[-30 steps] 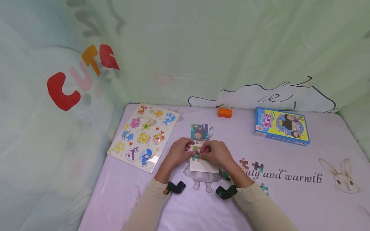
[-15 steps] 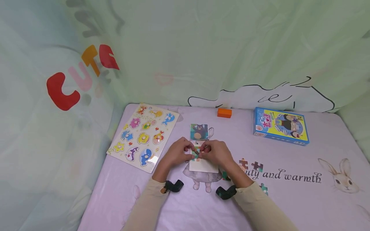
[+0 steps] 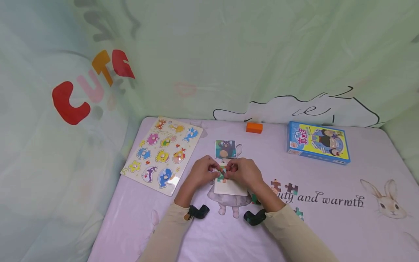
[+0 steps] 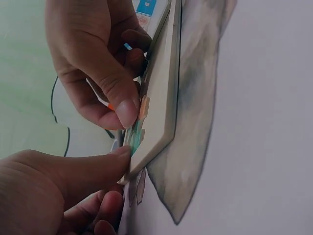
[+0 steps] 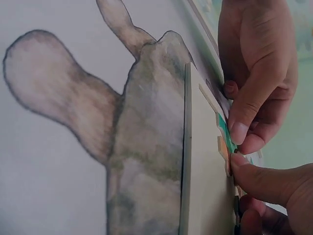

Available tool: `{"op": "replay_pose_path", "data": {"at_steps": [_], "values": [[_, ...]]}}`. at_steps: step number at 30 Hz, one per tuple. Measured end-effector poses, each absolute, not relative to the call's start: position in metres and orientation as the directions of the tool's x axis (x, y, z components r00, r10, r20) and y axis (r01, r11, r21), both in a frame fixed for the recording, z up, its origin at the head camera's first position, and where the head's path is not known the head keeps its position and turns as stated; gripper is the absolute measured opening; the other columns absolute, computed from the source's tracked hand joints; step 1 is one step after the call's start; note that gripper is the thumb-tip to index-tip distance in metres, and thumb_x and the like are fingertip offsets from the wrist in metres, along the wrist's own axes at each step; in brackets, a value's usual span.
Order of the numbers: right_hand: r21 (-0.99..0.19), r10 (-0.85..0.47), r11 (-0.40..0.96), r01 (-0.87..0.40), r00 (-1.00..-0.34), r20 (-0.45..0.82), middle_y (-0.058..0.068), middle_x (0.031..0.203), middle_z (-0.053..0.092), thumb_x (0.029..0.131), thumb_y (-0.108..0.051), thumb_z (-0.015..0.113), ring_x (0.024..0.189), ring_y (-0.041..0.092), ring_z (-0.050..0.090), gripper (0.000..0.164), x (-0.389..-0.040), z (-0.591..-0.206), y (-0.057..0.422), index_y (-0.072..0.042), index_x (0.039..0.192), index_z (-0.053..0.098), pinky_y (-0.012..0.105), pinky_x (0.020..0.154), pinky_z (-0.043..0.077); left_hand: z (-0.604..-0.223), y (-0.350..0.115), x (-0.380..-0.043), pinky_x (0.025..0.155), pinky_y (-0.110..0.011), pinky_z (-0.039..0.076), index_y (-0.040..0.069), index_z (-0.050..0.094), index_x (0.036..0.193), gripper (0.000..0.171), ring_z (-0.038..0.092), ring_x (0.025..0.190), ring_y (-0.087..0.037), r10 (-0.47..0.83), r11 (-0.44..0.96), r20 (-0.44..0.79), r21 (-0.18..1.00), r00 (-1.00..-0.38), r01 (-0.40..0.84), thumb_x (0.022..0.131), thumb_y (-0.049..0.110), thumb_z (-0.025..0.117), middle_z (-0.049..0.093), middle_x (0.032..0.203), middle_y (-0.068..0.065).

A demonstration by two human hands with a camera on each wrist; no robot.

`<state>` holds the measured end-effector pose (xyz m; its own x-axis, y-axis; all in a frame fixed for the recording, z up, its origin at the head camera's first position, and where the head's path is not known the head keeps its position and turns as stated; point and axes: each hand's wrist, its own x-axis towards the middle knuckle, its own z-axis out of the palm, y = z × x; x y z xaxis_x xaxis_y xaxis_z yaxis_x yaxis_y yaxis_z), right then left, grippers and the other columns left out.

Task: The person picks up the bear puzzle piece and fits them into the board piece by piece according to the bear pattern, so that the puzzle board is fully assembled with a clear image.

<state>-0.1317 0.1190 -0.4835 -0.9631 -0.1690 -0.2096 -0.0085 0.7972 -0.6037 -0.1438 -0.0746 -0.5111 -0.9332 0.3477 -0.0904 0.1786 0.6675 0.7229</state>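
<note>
A cream puzzle board (image 3: 230,190) lies in front of the person, with several green and orange jigsaw pieces (image 3: 220,179) at its upper left corner. The left hand (image 3: 203,171) is at the board's left side, thumb and forefinger pinching at the pieces' edge. From the right, the right hand (image 3: 244,172) pinches a small dark jigsaw piece (image 3: 223,172) between thumb and forefinger. In the right wrist view the two thumb tips nearly meet over a green piece (image 5: 224,126) and an orange piece (image 5: 224,151). The fingers hide most of the held piece.
A bear picture card (image 3: 226,149) lies just beyond the board. On the left is a sea-animal peg puzzle (image 3: 170,171); an orange block (image 3: 254,127) and a blue box (image 3: 319,142) stand at the back. Loose jigsaw pieces (image 3: 291,188) lie to the right.
Both hands stay at the board's upper left corner. The fingertips shift slightly, and the dark piece turns a little between them. Everything else is as before.
</note>
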Motion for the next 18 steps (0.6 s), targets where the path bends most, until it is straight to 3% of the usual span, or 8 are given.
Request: {"op": "replay_pose_path", "data": {"at_steps": [10,18], "values": [[-0.613,-0.219,0.790,-0.026,-0.945,-0.242,-0.001,0.072,0.061,0.078,-0.023,0.089,0.070,0.017,0.053,0.022,-0.1330,-0.4806,0.1208,-0.019,0.094,0.075,0.030,0.060,0.037,-0.5086,-0.0728,-0.1430,0.069,-0.023,0.043,0.010,0.078,0.094,0.005,0.052,0.079,-0.013,0.310,0.662,-0.130,0.740,-0.942,0.116,0.091,0.014,0.076,0.057,0.089,0.000],[-0.620,-0.205,0.785,-0.005,-0.946,-0.252,-0.001,0.072,0.060,0.078,-0.023,0.089,0.071,0.017,0.052,0.022,-0.1305,-0.4801,0.1212,-0.019,0.095,0.075,0.030,0.060,0.037,-0.5107,-0.0740,-0.1434,0.069,-0.023,0.039,0.014,0.078,0.094,0.020,0.049,0.080,-0.012,0.370,0.660,-0.128,0.734,-0.920,0.163,0.078,0.020,0.089,0.055,0.091,0.001]]}}
